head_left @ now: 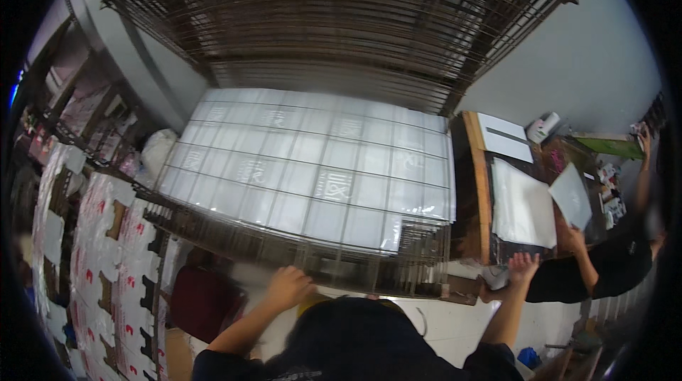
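Note:
My left hand (pixel 290 287) hovers just below the front edge of a wire drying rack (pixel 334 261). Its fingers are curled in and nothing shows in them. My right hand (pixel 522 267) is raised with fingers apart, holding nothing, near the lower edge of a stack of translucent sheets (pixel 522 203) on the table to my right. Across the rack lie several glossy translucent sheets (pixel 298 175) with white printed designs, crossed by thin wires. At the front right corner of the rack, bare wire grid (pixel 423 242) shows.
Stacked wire shelves (pixel 341 18) tilt up above the rack. At right, another person (pixel 597 267) in dark sleeves holds a pale sheet (pixel 570 196) over a wooden-edged table (pixel 477 168). Plastic-wrapped stacks (pixel 106 267) and a dark red chair (pixel 202 299) stand at left.

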Motion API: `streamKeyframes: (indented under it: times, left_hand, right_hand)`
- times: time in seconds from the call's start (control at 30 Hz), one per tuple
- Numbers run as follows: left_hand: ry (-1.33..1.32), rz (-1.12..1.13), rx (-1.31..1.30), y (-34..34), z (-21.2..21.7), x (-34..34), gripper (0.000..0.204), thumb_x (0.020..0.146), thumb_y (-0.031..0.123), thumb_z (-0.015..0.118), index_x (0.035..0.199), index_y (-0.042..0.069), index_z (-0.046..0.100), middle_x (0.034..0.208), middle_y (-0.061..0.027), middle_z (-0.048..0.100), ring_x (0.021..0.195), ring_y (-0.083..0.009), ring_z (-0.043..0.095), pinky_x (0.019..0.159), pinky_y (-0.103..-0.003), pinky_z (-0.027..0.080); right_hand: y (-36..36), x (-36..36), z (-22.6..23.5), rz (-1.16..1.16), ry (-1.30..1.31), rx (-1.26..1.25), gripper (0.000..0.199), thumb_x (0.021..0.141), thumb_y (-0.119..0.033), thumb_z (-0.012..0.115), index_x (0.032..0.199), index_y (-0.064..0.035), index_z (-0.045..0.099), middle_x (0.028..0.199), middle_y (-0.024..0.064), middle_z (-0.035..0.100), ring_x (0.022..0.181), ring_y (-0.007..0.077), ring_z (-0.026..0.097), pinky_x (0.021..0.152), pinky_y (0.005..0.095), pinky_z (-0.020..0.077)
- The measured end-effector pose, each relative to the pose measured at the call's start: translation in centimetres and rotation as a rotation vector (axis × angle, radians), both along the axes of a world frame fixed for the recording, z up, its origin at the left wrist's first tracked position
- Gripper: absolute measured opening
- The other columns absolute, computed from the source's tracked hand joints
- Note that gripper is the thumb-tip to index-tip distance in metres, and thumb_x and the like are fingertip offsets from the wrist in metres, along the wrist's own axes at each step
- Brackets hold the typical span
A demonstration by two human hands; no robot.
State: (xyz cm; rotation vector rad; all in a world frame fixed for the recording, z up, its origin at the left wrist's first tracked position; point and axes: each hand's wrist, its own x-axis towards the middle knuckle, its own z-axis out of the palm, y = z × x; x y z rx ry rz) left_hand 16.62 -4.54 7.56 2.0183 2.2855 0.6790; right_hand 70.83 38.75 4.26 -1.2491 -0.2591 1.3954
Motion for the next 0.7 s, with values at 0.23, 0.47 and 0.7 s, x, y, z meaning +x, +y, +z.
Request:
streamKeyframes:
  times: [0.23,0.47,0.7]
  left_hand:
    - [0.015,-0.035,0.084,0.4,3.0,0.6,0.022,0.065,0.011,0.074,0.085,0.010,0.064,0.088,-0.0029,0.056,0.085,-0.0238,0.055,0.070,-0.038,0.042]
    - [-0.017,0.211,0.174,-0.9,4.1,1.0,0.039,0.061,0.004,0.073,0.098,0.009,0.060,0.094,-0.0090,0.055,0.089,-0.0296,0.053,0.074,-0.040,0.043]
    - [-0.104,0.330,0.206,1.3,2.9,5.0,0.036,0.062,0.003,0.072,0.095,0.008,0.059,0.091,-0.0097,0.054,0.087,-0.0292,0.053,0.073,-0.040,0.043]
  right_hand:
    - [2.3,-2.1,-4.9,-0.372,0.365,-0.013,0.086,0.078,-0.072,0.032,0.139,-0.0120,0.018,0.139,0.0183,0.030,0.125,0.0342,0.036,0.098,0.0489,0.0358]
    - [5.8,-0.8,-7.7,-0.585,0.593,0.040,0.092,0.074,-0.080,0.018,0.141,-0.0173,0.013,0.137,0.0224,0.034,0.120,0.0402,0.041,0.096,0.0514,0.0370]
    - [9.6,0.6,-10.1,-0.460,0.469,-0.075,0.084,0.076,-0.072,0.039,0.140,-0.0216,0.017,0.132,0.0157,0.042,0.110,0.0324,0.051,0.087,0.0481,0.0450]
